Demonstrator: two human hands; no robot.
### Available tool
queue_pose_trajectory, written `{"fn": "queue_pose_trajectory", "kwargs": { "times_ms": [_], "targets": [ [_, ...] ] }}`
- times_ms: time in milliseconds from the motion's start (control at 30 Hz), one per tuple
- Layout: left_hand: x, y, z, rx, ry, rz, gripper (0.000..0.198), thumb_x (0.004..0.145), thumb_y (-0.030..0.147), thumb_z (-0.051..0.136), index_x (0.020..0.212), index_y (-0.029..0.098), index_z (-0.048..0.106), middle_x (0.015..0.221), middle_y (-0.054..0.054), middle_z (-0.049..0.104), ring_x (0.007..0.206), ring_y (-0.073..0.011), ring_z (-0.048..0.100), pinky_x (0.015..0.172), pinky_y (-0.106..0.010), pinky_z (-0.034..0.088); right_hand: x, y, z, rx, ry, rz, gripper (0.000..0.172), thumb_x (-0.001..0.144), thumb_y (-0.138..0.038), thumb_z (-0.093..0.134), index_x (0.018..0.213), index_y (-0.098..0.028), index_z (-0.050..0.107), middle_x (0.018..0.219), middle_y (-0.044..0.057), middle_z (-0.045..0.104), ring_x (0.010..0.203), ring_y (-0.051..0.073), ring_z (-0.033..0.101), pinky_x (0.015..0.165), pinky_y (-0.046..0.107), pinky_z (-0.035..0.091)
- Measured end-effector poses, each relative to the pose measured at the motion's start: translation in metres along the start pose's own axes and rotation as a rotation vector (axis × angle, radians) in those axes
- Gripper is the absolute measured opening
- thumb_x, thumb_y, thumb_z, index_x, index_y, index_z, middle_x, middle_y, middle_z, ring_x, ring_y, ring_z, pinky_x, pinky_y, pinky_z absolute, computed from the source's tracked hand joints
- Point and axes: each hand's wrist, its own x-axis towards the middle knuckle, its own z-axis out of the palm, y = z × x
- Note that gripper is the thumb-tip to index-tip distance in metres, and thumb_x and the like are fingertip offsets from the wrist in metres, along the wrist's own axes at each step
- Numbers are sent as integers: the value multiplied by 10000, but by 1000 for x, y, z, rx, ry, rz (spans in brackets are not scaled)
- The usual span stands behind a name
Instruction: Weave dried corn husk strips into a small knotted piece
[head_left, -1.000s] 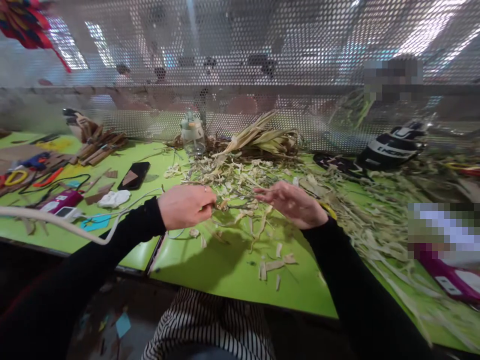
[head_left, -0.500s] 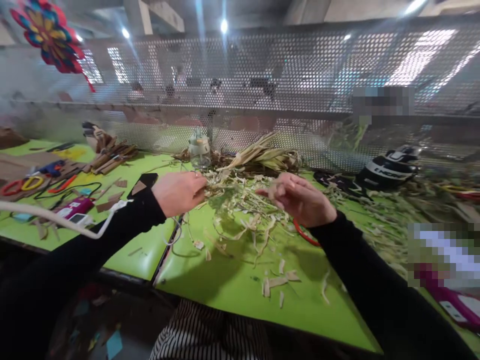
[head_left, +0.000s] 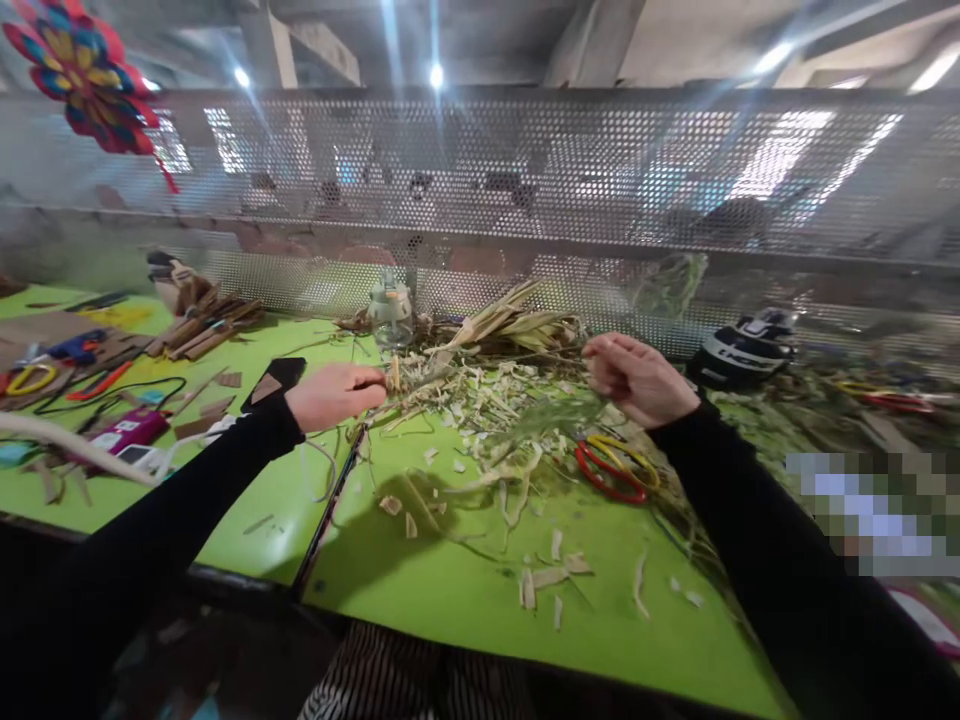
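My left hand (head_left: pixel 337 396), over the table's seam, is closed, its fingertips pinched at the end of a pale dried plant strip (head_left: pixel 396 376). Higher and to the right, my right hand (head_left: pixel 637 378) is also pinched closed; whatever it may hold is too fine to make out. A blurred greenish wisp (head_left: pixel 551 415) shows below and left of the right hand. Between the hands lies a heap of shredded plant strips (head_left: pixel 487 395), with a bundle of dry stalks and leaves (head_left: pixel 517 325) behind it. Scissors with red and yellow handles (head_left: pixel 611 478) lie just under my right wrist.
A clear bottle (head_left: pixel 391 315) stands behind the heap, before a perforated metal screen (head_left: pixel 480 170). Rolled brown pieces (head_left: pixel 214 325), a black phone-like slab (head_left: pixel 276 382) and a purple device (head_left: pixel 131 430) lie left. A black bag-like item (head_left: pixel 742 350) sits at right. Loose scraps (head_left: pixel 551 577) lie in front.
My hands have moved apart: the left a little left and down, the right to the right and slightly up. The red and yellow scissor handles show more fully. The view has shifted slightly.
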Motion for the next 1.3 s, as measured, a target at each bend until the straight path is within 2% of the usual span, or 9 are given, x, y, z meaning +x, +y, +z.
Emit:
{"fn": "queue_pose_trajectory", "kwargs": {
  "times_ms": [100,333,500,600,700,833,967,1067,1300],
  "targets": [
    [-20,-15,-3,-460,-245,94,251,759,337,504,576,166,522,520,11,488,502,-111,436,540,-255,338,15,23,-32,-110,114,15,449,545,-581,766,652,-196,560,435,-100,273,366,33,195,342,191,127],
    [-56,-33,-15,-997,-22,48,325,746,377,564,536,170,427,486,32,379,426,-78,373,456,-248,311,24,58,-45,-280,213,-39,436,689,-635,606,600,-222,499,387,-100,246,349,61,196,341,217,179],
    [-29,7,5,-831,-32,-117,208,769,268,493,591,161,491,524,31,415,466,-76,394,497,-236,336,27,41,15,-389,41,-133,219,595,-344,766,718,-201,654,672,19,644,657,177,574,657,321,478],
    [-9,30,26,-830,-70,-102,187,776,281,495,647,152,532,554,36,424,497,-76,429,518,-222,355,3,18,72,-353,-129,-206,271,756,-342,629,1007,-241,651,1052,42,669,971,204,592,883,382,457],
    [1,45,42,-909,-81,-69,177,794,265,489,662,153,525,557,45,408,488,-64,433,503,-201,343,-27,6,116,-91,-370,-190,199,837,-318,526,969,-211,630,1033,59,653,969,197,578,893,362,454],
    [4,54,53,-1066,-102,-52,174,815,261,487,683,152,520,563,57,364,477,-50,416,488,-182,323,-51,13,133,221,-246,-15,256,903,-429,420,939,-216,557,669,-9,562,577,137,534,593,278,472],
    [7,56,60,-1121,-36,-91,175,817,268,459,682,161,492,567,61,339,468,-52,388,477,-181,307,-62,23,127,-52,-113,-133,219,903,-386,471,889,-208,598,733,9,601,653,134,556,625,252,441],
    [10,55,63,-885,65,-73,193,823,288,426,681,172,485,551,54,352,481,-77,400,498,-208,321,-71,21,125,-387,-27,-324,190,910,-335,476,899,-217,625,884,43,678,783,171,611,702,266,438],
    [1,56,73,435,253,214,248,859,251,348,756,156,552,703,-65,573,624,-174,525,569,-290,348,-76,11,109,-832,-93,-511,234,919,-344,456,891,-232,659,785,41,705,628,162,607,575,255,375]
  ]
}}
